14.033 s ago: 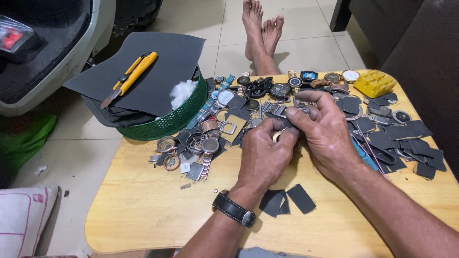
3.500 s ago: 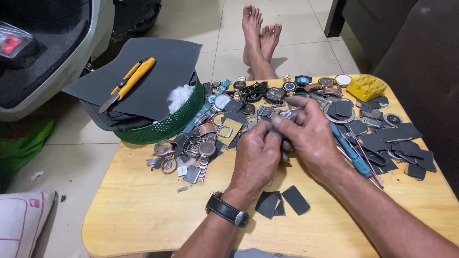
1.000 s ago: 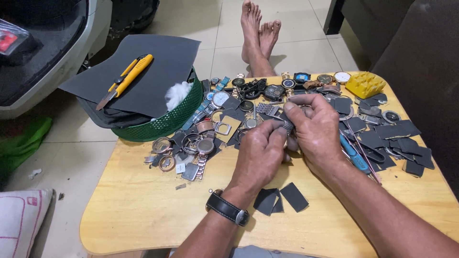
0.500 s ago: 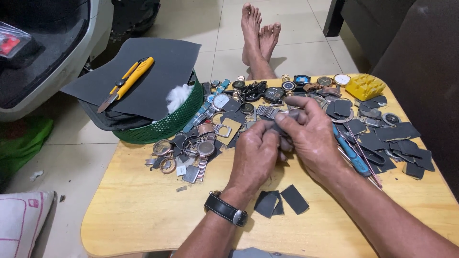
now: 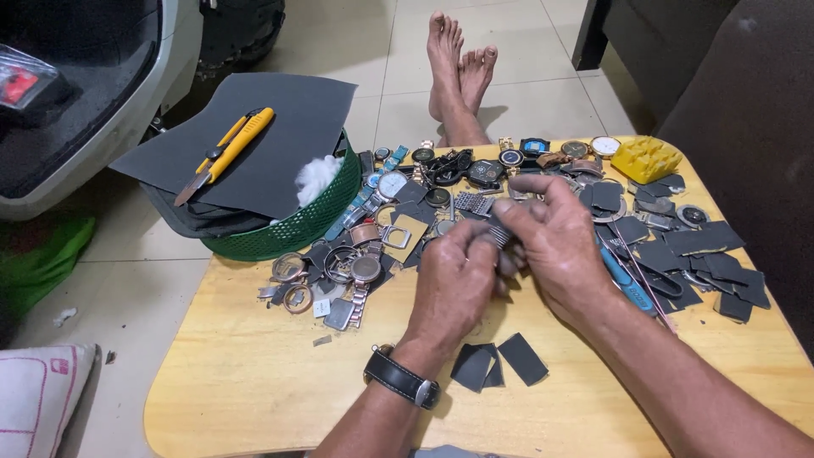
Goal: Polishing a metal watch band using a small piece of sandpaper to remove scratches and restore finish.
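My left hand and my right hand meet over the middle of a small wooden table. Together they grip a metal watch band, held between the fingertips; most of it is hidden by the fingers. A black wristwatch sits on my left wrist. Watches, watch cases and rings lie scattered just left of the hands. More watches lie behind them.
A green basket at the table's back left carries a dark sheet, a yellow utility knife and white cotton. Dark sandpaper pieces lie near my wrist and at the right. A yellow block, a blue tool and bare feet are there too.
My hands have stayed together over the same spot, with small shifts of the fingers on the watch band. The rest has not moved.
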